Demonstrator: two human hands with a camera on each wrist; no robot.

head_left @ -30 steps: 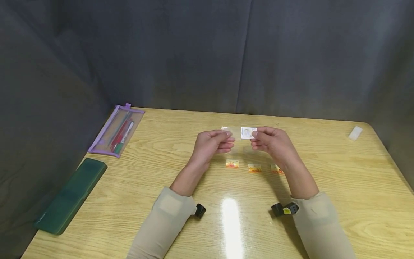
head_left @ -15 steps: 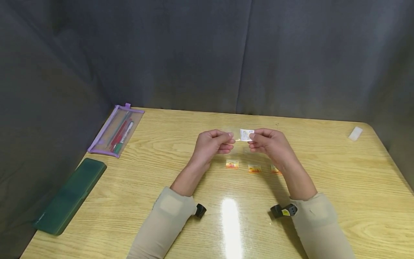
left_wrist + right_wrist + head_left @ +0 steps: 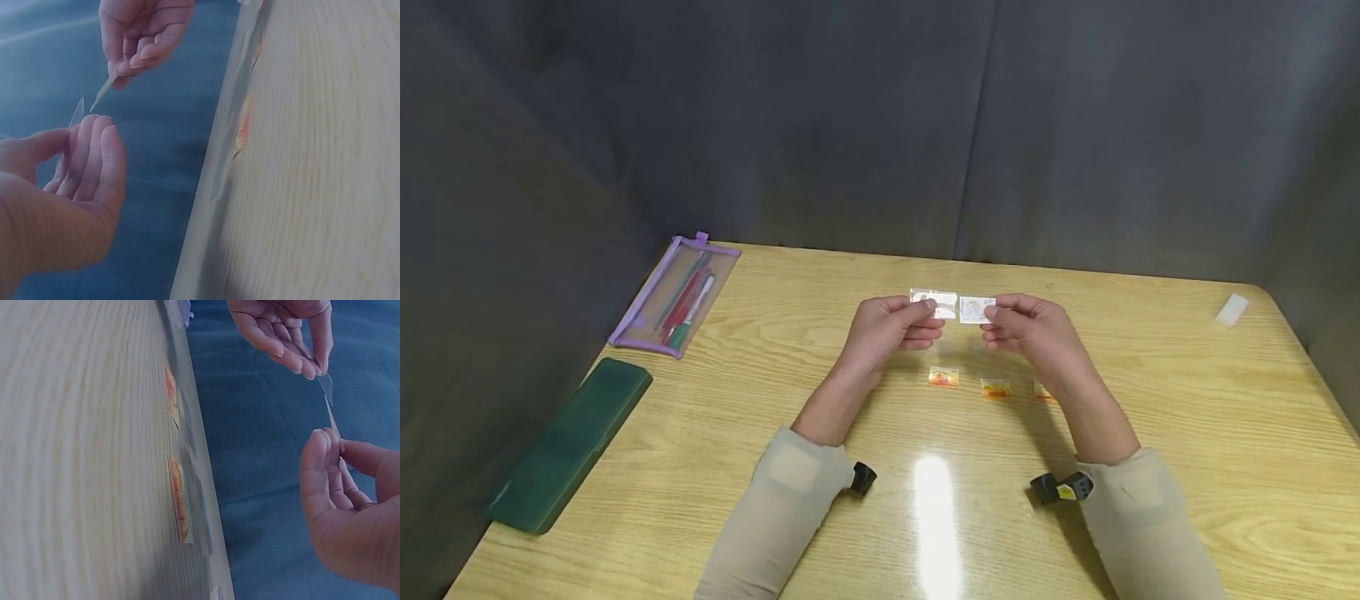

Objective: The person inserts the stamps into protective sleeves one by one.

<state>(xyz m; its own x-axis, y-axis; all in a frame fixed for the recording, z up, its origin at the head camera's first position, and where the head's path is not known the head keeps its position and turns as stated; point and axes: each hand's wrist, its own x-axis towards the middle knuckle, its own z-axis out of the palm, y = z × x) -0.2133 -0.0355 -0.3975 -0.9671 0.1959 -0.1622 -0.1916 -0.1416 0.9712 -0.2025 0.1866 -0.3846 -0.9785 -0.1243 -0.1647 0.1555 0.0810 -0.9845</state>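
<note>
My left hand [image 3: 895, 323] pinches a small clear plastic sleeve [image 3: 945, 306] between thumb and fingers, and light glares off it. My right hand [image 3: 1026, 329] pinches a small white printed stamp [image 3: 972, 309] with a faint picture on it. The two pieces are held up edge to edge above the table, a narrow gap between them in the head view. In the left wrist view the sleeve [image 3: 76, 115] stands thin and see-through near the stamp [image 3: 102, 94]. Below the hands, orange and yellow stamps [image 3: 943, 377] lie in a row, one partly hidden by the right wrist.
Faint clear pieces [image 3: 942, 346] lie behind the row of stamps. On the left of the wooden table [image 3: 760, 400] are a purple-edged mesh pouch [image 3: 647, 342] with pens and a dark green case [image 3: 572, 446]. A white block [image 3: 1232, 309] is at the far right.
The left hand has turned the clear sleeve, seen nearly edge-on half a second ago, so its face now catches the light. The stamp has flattened toward the camera and shifted slightly right.
</note>
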